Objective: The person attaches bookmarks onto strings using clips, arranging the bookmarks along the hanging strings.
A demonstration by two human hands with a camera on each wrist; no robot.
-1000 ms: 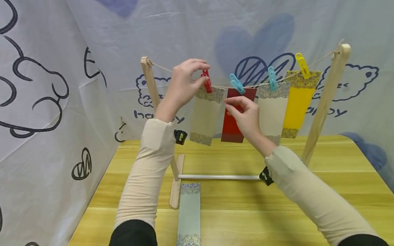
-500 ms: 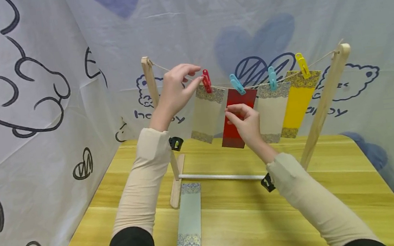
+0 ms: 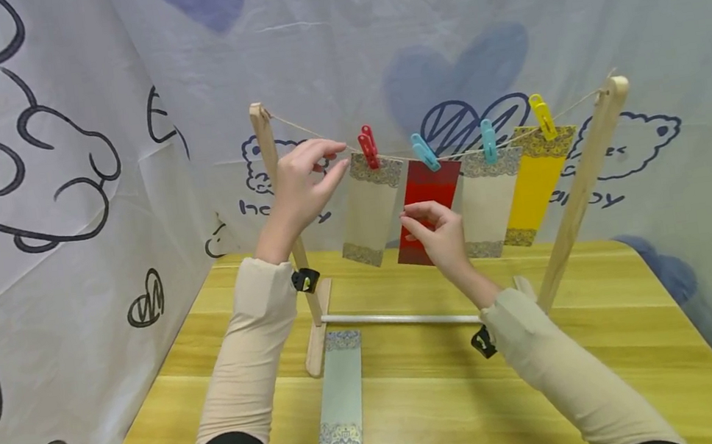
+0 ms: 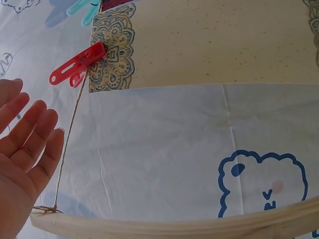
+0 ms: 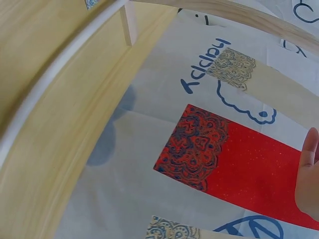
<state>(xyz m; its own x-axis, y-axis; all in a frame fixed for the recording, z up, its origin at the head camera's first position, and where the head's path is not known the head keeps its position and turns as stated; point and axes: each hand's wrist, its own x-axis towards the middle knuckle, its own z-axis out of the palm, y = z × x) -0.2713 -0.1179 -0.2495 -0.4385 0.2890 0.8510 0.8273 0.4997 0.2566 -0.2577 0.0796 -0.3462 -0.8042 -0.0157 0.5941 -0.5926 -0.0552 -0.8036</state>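
Observation:
A cream card point(image 3: 371, 209) with patterned ends hangs from the string point(image 4: 71, 129) under a red clothespin point(image 3: 368, 148). My left hand point(image 3: 298, 188) is held in the air left of that clothespin, fingers apart, holding nothing. In the left wrist view the same clothespin bites the card's patterned corner, clear of the fingertips. A red card point(image 3: 429, 187) hangs to its right from a light blue clothespin point(image 3: 425, 152). My right hand point(image 3: 441, 237) overlaps the red card's lower part, fingers loosely bent, thumb near the index finger, nothing visible between them.
Another cream card point(image 3: 489, 198) and a yellow card point(image 3: 535, 189) hang farther right. Wooden posts point(image 3: 582, 194) hold the string, with a white rod point(image 3: 401, 318) low between them. A pale grey-green card point(image 3: 341, 394) lies on the wooden table point(image 3: 432, 405).
My left hand has let go of the red clothespin and drawn back left and down. The right hand has sunk lower in front of the red card.

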